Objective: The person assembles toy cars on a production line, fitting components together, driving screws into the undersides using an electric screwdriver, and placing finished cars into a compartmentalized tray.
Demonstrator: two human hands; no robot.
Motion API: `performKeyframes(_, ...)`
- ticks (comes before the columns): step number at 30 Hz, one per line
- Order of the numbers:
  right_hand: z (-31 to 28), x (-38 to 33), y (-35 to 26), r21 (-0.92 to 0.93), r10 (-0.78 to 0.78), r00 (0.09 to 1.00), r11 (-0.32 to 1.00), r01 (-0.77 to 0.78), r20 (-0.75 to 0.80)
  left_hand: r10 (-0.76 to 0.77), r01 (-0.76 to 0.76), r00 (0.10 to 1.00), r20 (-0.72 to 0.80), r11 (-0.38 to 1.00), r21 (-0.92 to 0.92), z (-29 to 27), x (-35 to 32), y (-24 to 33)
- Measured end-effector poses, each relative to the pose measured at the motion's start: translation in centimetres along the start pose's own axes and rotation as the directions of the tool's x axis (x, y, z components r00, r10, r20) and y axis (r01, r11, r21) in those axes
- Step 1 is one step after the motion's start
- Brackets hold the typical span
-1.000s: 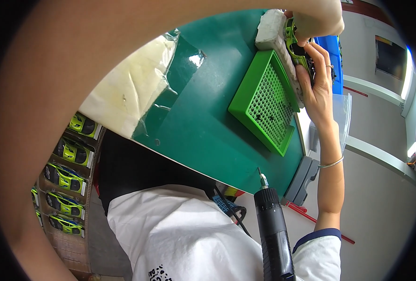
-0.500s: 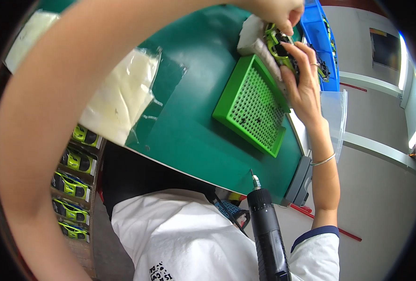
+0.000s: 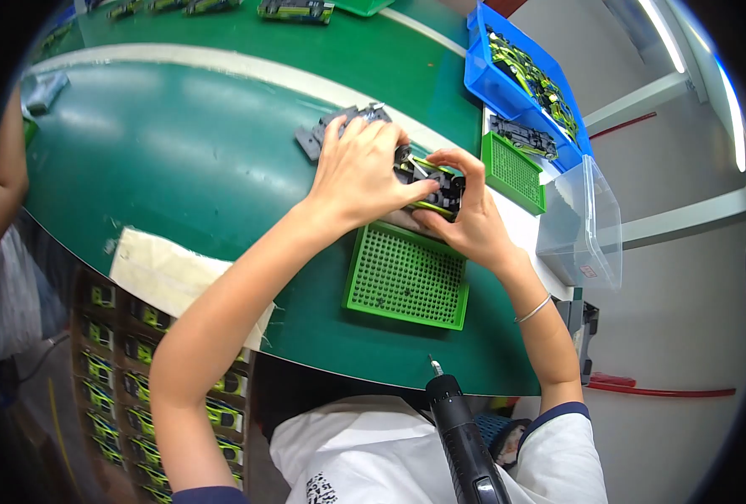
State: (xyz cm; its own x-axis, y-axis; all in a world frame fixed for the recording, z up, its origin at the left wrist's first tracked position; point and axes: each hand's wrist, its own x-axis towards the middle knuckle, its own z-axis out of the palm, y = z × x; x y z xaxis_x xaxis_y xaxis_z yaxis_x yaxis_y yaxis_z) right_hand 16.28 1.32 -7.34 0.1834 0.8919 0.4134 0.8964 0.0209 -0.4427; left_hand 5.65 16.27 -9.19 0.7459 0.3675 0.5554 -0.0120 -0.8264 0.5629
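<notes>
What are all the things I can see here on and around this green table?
toy car: one, black and lime, held in both hands above the table
grey part: one, on the table beyond the left hand
green grid tray: two, one below the hands, a smaller one to the right
blue bin: one, holding more cars, far right
clear box: one, right edge
electric screwdriver: one, black, near the person's chest
left hand: on the car
right hand: gripping the car
</notes>
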Motion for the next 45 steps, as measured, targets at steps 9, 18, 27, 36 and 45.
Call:
performKeyframes(9, -3.9, -0.7, 0.4, 0.27, 0.03, 0.998, 0.962, -0.046, 0.062, 0.125, 0.001, 0.933, 0.338, 0.937, -0.35, -3.8, -0.1, -1.2)
performKeyframes(18, -4.9, -2.0, 2.1, 0.285, 0.213, 0.948, 0.918, -0.277, 0.237, 0.185, -0.074, 0.904, 0.385, 0.956, -0.284, -2.6, 0.1, -1.7)
performKeyframes(27, -5.0, -1.6, 1.7, 0.198, 0.163, 0.966, 0.959, -0.202, 0.199, 0.165, -0.059, 0.899, 0.406, 0.964, -0.26, -3.3, 0.5, -1.4)
performKeyframes(36, -5.0, -1.4, 2.4, 0.432, 0.108, 0.973, 0.882, -0.188, 0.204, -0.116, 0.115, 0.992, 0.039, 0.993, 0.035, -4.9, 0.4, -5.5)
performKeyframes(45, -2.3, -2.0, 4.7, 0.686, 0.327, 0.945, 0.689, -0.233, -0.007, -0.196, 0.188, 0.98, -0.038, 0.97, -0.151, -3.2, 0.3, -6.1)
